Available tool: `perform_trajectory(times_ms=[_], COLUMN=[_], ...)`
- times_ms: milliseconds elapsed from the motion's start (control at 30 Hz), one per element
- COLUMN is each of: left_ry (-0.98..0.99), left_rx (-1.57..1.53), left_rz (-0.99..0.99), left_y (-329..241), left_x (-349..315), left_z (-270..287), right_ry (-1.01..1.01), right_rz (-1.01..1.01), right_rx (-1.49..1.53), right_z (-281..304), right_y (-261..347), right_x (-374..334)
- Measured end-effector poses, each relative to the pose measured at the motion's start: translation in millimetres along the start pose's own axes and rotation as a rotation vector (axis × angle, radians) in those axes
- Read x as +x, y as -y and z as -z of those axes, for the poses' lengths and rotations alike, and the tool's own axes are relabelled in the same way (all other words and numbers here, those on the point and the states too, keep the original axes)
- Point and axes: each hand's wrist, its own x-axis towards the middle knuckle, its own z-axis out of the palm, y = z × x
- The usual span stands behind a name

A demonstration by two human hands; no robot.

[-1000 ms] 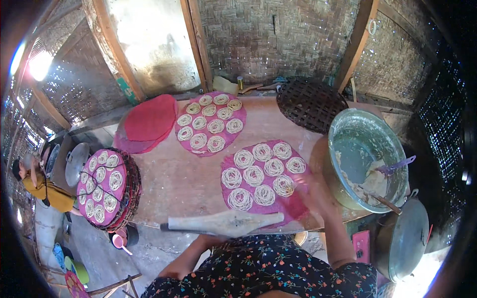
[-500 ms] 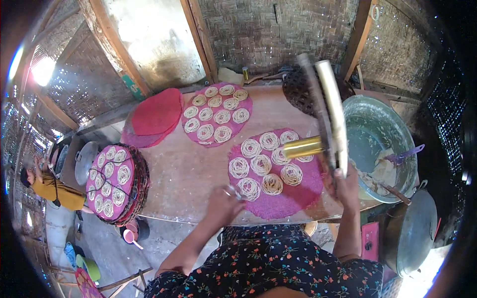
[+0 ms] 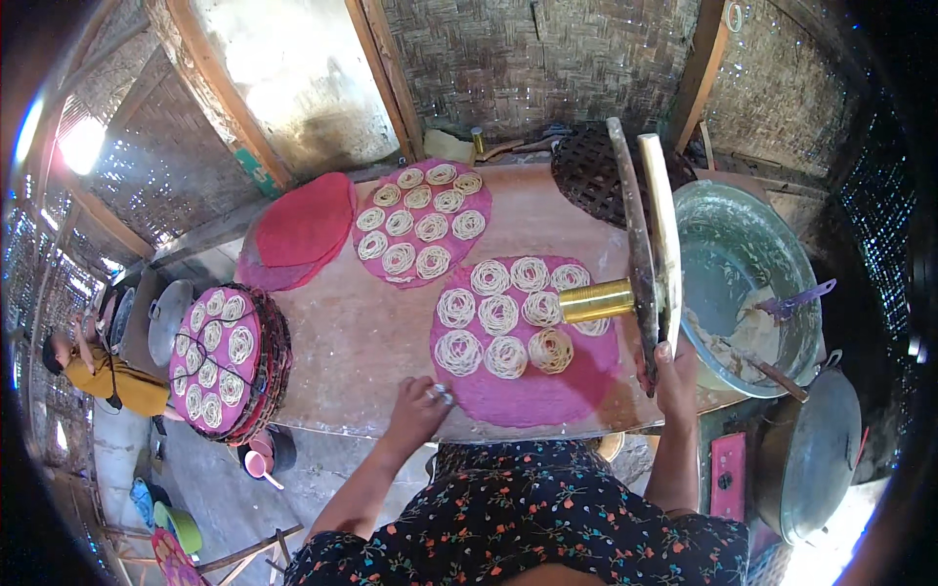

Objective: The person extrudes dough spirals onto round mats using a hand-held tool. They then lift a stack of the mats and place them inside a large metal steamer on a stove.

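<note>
My right hand (image 3: 676,381) is closed round the lower ends of a hand press's two long wooden handles. The press (image 3: 666,230) has a gold metal cylinder (image 3: 596,301) jutting left over a round pink cloth (image 3: 523,398). Several pale noodle nests (image 3: 498,314) lie on this cloth in rows; its near part is bare. At the cloth's near left edge, my left hand (image 3: 420,410) has its fingers curled and pinched on the rim. Something whitish shows at its fingers, too small to name.
A second pink cloth with nests (image 3: 420,227) lies farther back, beside bare red cloths (image 3: 305,223). Left stands a tied stack of loaded rounds (image 3: 220,356). On the right are a green basin (image 3: 728,220) of batter and a large lidded pot (image 3: 816,454). Another person (image 3: 117,376) is far left.
The near pink cloth and its nests have shifted left, along with my left hand. The press has turned slightly more upright in my right hand.
</note>
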Motion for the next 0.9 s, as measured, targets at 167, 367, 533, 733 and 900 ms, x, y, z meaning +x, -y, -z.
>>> perform_trajectory(times_ms=[167,367,533,733,900], left_ry=[-0.141,0.048,0.459,0.246,0.346], left_rx=[-0.123,-0.819,-0.932,-0.949,-0.83], left_rz=[0.384,0.305,0.206,-0.037,-0.127], left_y=[5,-35,-40,-84,-56], left_x=[36,120,92,164,155], left_z=[65,137,109,110,135], right_ry=[0.091,0.478,0.829,0.819,0.831], right_rz=[-0.058,0.179,0.313,0.507,1.142], right_rx=[-0.159,-0.585,-0.765,-0.577,-0.369], right_z=[-2,-71,-76,-62,-124], right_y=[-3,42,80,17,139], right_x=[1,-1,12,76,36])
